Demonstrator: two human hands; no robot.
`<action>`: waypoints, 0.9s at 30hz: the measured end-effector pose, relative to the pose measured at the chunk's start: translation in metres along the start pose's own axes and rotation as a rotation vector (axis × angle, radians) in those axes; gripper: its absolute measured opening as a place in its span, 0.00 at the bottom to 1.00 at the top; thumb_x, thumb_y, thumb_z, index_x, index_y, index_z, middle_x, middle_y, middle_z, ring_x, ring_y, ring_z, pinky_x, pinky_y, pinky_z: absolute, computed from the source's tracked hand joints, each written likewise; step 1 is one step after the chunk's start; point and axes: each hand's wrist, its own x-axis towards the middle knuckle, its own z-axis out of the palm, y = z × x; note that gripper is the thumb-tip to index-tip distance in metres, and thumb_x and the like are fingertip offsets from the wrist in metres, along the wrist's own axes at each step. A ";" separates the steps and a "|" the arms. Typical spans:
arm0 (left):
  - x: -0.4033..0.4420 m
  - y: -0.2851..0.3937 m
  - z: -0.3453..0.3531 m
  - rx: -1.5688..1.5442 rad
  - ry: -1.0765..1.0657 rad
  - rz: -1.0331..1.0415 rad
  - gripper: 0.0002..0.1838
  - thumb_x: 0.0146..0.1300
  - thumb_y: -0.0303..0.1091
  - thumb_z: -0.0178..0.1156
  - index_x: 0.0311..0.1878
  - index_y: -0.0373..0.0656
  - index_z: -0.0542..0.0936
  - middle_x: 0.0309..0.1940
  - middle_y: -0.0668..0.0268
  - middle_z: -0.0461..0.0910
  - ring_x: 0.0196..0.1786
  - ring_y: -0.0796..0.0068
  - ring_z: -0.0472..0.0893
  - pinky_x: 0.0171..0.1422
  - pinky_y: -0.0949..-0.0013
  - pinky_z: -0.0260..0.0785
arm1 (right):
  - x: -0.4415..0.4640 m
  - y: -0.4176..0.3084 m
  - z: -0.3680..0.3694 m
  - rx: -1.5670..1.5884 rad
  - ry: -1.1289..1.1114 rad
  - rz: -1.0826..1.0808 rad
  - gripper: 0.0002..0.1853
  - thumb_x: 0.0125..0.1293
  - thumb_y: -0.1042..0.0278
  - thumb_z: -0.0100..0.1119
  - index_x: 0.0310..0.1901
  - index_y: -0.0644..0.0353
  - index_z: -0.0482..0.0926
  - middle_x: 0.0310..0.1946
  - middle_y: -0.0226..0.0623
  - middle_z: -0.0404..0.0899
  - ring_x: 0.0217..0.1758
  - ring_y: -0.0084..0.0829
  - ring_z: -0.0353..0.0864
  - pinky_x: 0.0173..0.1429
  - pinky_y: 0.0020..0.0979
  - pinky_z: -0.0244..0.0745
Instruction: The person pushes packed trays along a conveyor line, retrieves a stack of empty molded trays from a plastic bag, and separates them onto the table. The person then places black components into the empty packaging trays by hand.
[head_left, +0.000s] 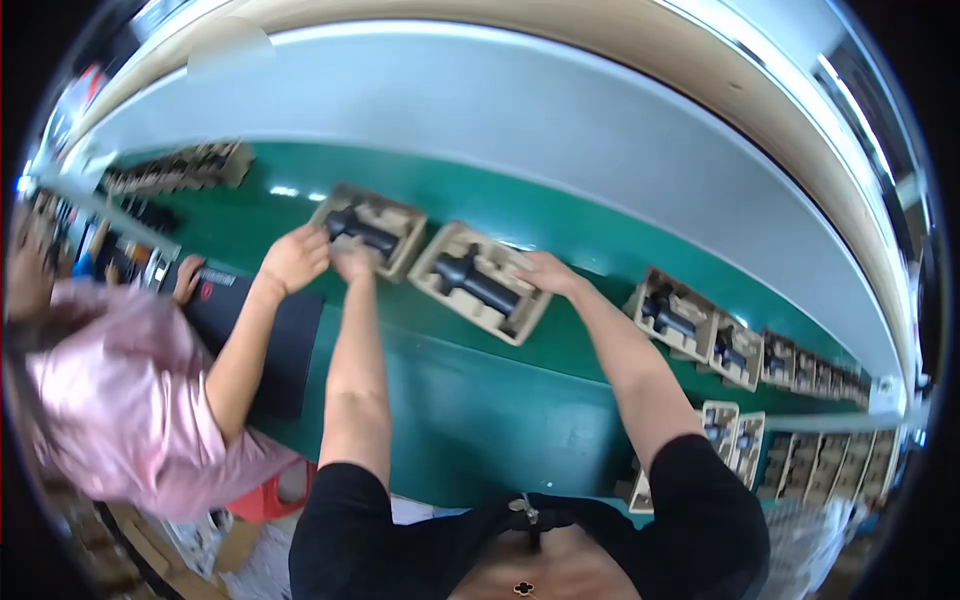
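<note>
My right hand (547,273) grips the right end of a beige moulded-pulp tray (428,283), which sits slanted in front of me. A black T-shaped device (478,283) lies in its recess. To the left is a second pulp tray (398,262), with a similar black device (365,232) inside. My left hand (354,259) is at this tray's near side, over the lower edge of the device; its fingers are blurred. A co-worker's hand (298,256) touches the same tray's left end.
A co-worker in a pink top (130,390) sits close at my left, beside a black mat (250,340). More filled trays (680,318) line the green table (470,390) to the right. Stacked trays (835,465) stand at lower right. A grey shelf edge (480,110) overhangs the back.
</note>
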 end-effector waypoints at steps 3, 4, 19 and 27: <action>-0.004 -0.005 -0.014 -0.065 -0.062 0.140 0.37 0.55 0.42 0.64 0.60 0.29 0.62 0.55 0.50 0.70 0.57 0.55 0.72 0.63 0.60 0.64 | 0.070 0.023 0.037 -0.141 0.082 0.144 0.31 0.57 0.45 0.60 0.60 0.52 0.72 0.56 0.41 0.75 0.57 0.39 0.74 0.62 0.37 0.66; -0.013 0.000 -0.018 -0.097 -0.072 0.190 0.34 0.56 0.41 0.63 0.60 0.30 0.63 0.54 0.51 0.71 0.56 0.55 0.72 0.62 0.60 0.64 | 0.075 0.011 0.042 -0.181 0.233 -0.068 0.32 0.55 0.44 0.61 0.58 0.53 0.72 0.55 0.42 0.75 0.59 0.41 0.73 0.64 0.38 0.65; -0.415 0.127 -0.071 -0.514 -1.045 0.442 0.22 0.65 0.30 0.55 0.61 0.38 0.66 0.59 0.55 0.66 0.56 0.64 0.71 0.61 0.62 0.65 | -0.256 0.100 -0.050 -0.744 0.469 0.312 0.21 0.64 0.53 0.50 0.60 0.38 0.69 0.56 0.31 0.67 0.66 0.39 0.60 0.64 0.56 0.57; -0.495 0.115 -0.091 -0.096 -1.535 0.417 0.28 0.66 0.43 0.54 0.64 0.38 0.62 0.60 0.54 0.66 0.49 0.63 0.75 0.46 0.63 0.76 | -0.292 0.119 -0.058 -0.750 0.220 0.155 0.23 0.68 0.59 0.32 0.63 0.32 0.65 0.58 0.27 0.66 0.63 0.40 0.62 0.60 0.57 0.59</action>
